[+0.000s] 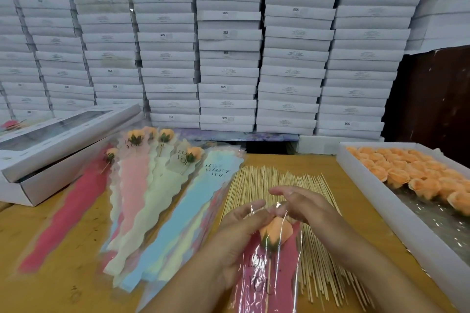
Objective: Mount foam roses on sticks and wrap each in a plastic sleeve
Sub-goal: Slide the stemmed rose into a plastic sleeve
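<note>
step: sleeving. My rose (277,230) is on its stick (268,277), inside the pink sleeve (269,279), above the sticks (292,185) on the surface (63,274).
left hand (239,226): grasping the sleeve beside the bloom.
right hand (302,204): fingertips pinching the film at the sleeve's mouth.
next: probably settle the bloom, then lay it with the done ones (152,150).
stock: tray (356,185) of roses to my right.

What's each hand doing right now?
Left hand: closed on the pink sleeve holding a rose.
Right hand: fingers pinching the sleeve's top edge.
</note>
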### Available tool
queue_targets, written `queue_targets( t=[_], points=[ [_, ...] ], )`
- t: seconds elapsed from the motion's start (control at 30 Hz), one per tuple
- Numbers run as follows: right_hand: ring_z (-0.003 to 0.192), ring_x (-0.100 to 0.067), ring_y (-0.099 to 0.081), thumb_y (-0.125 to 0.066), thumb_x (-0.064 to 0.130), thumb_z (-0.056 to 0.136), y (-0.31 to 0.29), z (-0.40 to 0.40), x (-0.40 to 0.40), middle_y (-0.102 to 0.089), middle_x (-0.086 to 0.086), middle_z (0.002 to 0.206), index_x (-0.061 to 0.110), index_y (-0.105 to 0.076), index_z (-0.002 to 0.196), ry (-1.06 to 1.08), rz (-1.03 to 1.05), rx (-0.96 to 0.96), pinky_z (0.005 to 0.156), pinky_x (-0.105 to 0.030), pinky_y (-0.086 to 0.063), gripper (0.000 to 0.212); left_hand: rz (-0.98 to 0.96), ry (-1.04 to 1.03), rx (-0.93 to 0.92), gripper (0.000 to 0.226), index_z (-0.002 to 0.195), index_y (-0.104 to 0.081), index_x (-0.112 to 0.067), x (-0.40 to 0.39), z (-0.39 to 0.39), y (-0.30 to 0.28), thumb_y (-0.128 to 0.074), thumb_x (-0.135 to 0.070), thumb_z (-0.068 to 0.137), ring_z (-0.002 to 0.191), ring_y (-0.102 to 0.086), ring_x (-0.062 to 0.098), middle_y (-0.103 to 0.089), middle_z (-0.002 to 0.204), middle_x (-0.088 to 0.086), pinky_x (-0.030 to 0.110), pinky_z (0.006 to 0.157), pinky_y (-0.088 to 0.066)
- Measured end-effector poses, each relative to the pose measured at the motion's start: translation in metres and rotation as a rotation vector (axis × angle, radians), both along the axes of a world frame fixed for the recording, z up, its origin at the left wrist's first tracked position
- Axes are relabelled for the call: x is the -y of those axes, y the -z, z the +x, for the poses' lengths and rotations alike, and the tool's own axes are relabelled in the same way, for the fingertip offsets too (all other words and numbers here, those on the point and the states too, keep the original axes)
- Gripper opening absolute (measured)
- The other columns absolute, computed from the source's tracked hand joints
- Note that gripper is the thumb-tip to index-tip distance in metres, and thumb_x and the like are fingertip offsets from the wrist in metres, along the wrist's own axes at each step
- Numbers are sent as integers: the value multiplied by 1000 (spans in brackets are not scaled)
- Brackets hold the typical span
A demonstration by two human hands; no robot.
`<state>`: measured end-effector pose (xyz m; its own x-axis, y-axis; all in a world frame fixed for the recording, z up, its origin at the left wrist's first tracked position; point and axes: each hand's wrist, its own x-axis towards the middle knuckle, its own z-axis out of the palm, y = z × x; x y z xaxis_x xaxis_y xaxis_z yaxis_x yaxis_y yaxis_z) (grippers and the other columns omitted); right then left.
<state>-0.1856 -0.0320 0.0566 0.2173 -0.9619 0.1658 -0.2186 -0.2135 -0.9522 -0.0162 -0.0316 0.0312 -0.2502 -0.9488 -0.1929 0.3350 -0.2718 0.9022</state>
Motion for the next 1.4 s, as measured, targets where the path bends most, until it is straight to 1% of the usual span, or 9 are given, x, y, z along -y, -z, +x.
queue_targets(
  t=[0.3, 0.37, 0.57, 0.77, 0.93, 1.1, 1.2, 1.3, 1.4],
  points=[
    [93, -2, -71, -61, 36, 96, -3, -3, -2, -77, 10, 94, 37, -68, 115, 2, 22, -59, 81, -23, -47, 20, 12, 52, 11, 51, 125, -63, -5, -4, 2, -6, -82, -15, 78, 77, -75, 29, -74, 105, 25, 31, 57, -58],
    [90, -1, -71, -65, 38, 88, -2, -4, -3, -77, 13, 96, 37, -66, 116, 30, -3, -51, 80, -24, -47, 28, 10, 53, 15, 54, 124, -64, -3, -4, 3, -7, -83, -16, 75, 75, -74, 27, -74, 104, 24, 29, 55, -56],
    [89, -3, -72, -63, 34, 94, 3, -3, -2, -77, 11, 94, 39, -69, 111, 49, 4, -31, 81, -26, -49, 19, 42, 23, 6, 51, 120, -65, -8, -3, 3, -6, -84, -16, 73, 76, -75, 27, -77, 98, 19, 32, 59, -58],
    [97, -3, -70, -59, 52, 79, 0, -1, -3, -77, 7, 97, 46, -72, 104, -49, 60, -61, 88, -27, -48, 29, 51, 3, -7, 45, 123, -66, -4, -3, 1, -7, -80, -8, 81, 70, -73, 21, -76, 90, 16, 27, 57, -56],
    [104, -14, -70, -67, 43, 85, -2, -1, -2, -78, -1, 98, 36, -75, 103, -2, 36, 72, 96, -36, -49, 22, 68, -56, -23, 35, 118, -68, -5, -1, 3, -8, -76, -5, 84, 76, -71, 24, -76, 95, 20, 33, 67, -61],
    [90, -15, -74, -71, 52, 68, 0, -7, 2, -77, 2, 104, 26, -69, 115, 83, 169, 279, 69, -30, -57, 53, 87, -214, -150, 38, 123, -64, -5, 4, 4, -13, -73, -6, 87, 97, -73, 33, -75, 106, 19, 45, 87, -59],
    [71, -13, -74, -78, 56, 68, -3, -3, -5, -78, 1, 88, 24, -74, 103, -70, 339, 139, 62, -25, -57, 49, 82, -293, -166, 39, 125, -64, -1, 7, 6, -14, -71, -12, 89, 98, -71, 37, -73, 112, 22, 48, 84, -60],
    [89, -24, -74, -86, 50, 69, -2, -1, -10, -78, -9, 98, 6, -66, 112, -207, 473, -53, 81, -38, -59, 65, 67, -338, -159, 31, 115, -71, -1, 8, 7, -14, -71, -19, 89, 82, -72, 33, -75, 105, 21, 48, 78, -60],
    [97, -27, -73, -85, 30, 76, -4, 1, -13, -75, -16, 106, 6, -76, 103, -293, 503, -94, 90, -36, -57, 37, 49, -398, -191, 31, 114, -71, -1, 9, 8, -13, -72, -16, 87, 90, -72, 37, -75, 105, 22, 54, 87, -58]
  ],
)
